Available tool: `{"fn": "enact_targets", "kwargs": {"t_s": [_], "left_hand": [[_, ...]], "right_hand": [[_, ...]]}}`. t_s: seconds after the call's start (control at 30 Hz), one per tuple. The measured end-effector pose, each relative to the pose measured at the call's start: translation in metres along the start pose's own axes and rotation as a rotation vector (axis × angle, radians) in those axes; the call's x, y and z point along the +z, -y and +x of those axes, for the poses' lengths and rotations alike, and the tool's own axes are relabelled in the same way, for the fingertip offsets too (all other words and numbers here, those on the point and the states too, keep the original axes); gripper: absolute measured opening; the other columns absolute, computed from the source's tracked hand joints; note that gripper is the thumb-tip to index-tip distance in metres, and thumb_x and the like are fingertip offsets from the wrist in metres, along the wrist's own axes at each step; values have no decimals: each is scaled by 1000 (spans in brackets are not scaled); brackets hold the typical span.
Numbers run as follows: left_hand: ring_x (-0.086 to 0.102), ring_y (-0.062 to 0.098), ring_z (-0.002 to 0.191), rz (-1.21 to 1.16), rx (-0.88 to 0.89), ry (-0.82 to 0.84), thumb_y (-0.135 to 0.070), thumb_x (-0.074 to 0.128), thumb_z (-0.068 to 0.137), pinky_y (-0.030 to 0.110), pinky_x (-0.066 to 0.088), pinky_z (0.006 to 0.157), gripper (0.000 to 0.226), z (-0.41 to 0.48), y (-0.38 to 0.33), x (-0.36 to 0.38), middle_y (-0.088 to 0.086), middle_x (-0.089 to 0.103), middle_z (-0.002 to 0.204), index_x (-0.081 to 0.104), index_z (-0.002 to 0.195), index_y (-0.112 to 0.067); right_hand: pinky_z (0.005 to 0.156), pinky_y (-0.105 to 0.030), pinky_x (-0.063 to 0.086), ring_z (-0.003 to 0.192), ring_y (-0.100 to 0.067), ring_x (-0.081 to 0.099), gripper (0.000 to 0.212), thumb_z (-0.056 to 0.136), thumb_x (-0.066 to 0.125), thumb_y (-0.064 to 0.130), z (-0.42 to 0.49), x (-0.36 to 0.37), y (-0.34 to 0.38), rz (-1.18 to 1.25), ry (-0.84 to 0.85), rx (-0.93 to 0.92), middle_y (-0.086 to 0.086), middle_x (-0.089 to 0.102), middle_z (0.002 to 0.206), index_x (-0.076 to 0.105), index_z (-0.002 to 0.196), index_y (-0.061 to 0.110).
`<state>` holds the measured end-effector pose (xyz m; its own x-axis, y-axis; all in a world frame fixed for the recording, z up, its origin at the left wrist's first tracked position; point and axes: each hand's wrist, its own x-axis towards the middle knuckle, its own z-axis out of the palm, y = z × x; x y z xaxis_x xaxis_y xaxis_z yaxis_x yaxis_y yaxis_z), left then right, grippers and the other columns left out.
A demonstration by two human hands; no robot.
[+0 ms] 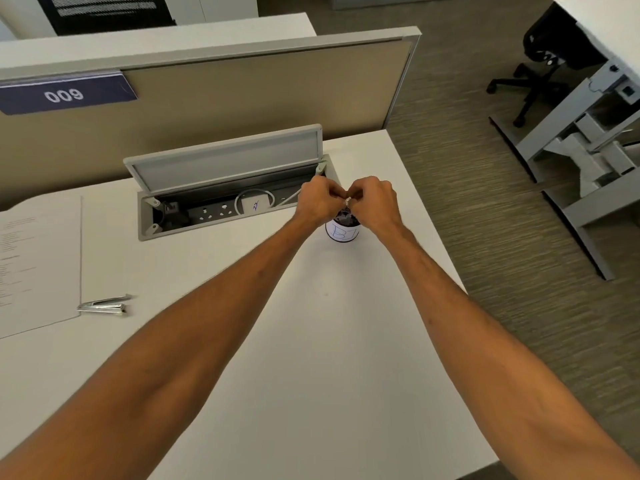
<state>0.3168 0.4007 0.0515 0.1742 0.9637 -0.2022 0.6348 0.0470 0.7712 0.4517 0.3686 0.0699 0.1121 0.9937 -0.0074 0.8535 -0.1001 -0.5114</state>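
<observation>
A small dark jar with a white label stands on the white desk, near its far right corner. Directly above its mouth, my left hand and my right hand meet with fingers curled. Between their fingertips they pinch a tiny white object; what it is I cannot tell. Both hands hide the jar's rim.
An open cable tray with a raised lid holds a power strip and a white charger. A metal stapler lies at the left beside a printed sheet. A beige partition stands behind. An office chair is across the carpet.
</observation>
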Motion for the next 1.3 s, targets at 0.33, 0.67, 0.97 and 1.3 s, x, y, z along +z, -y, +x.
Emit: {"fn": "enact_targets", "kwargs": {"t_s": [0.33, 0.67, 0.97, 1.3], "left_hand": [[84, 23, 91, -125, -11, -78, -12, 87, 92, 44, 69, 94, 15, -8, 11, -3, 11, 86, 97, 85, 105, -5], [83, 20, 82, -215, 12, -111, -7, 76, 101, 37, 70, 87, 16, -30, 6, -4, 11, 84, 94, 81, 115, -4], [80, 22, 76, -215, -127, -236, -25, 66, 104, 46, 70, 71, 15, -102, 69, 14, -2, 79, 86, 79, 107, -19], [80, 14, 90, -145, -220, -156, -17, 58, 101, 42, 65, 95, 28, -177, 132, 48, -10, 83, 97, 74, 120, -30]], "right_hand": [[58, -14, 43, 77, -18, 64, 14, 87, 69, -6, -14, 2, 1, 84, -131, 11, -8, 74, 88, 73, 89, 8], [73, -25, 59, 84, -15, 69, 16, 92, 68, 2, -53, 9, -8, 260, -380, -39, -1, 73, 97, 74, 100, 15], [78, -40, 61, 89, -22, 72, 21, 93, 69, 3, -150, 96, -39, 154, 76, -142, -1, 72, 103, 79, 104, 17], [76, -39, 57, 96, -29, 65, 22, 89, 71, -5, -151, 113, -39, -26, 106, -309, -7, 66, 105, 76, 107, 7]]}}
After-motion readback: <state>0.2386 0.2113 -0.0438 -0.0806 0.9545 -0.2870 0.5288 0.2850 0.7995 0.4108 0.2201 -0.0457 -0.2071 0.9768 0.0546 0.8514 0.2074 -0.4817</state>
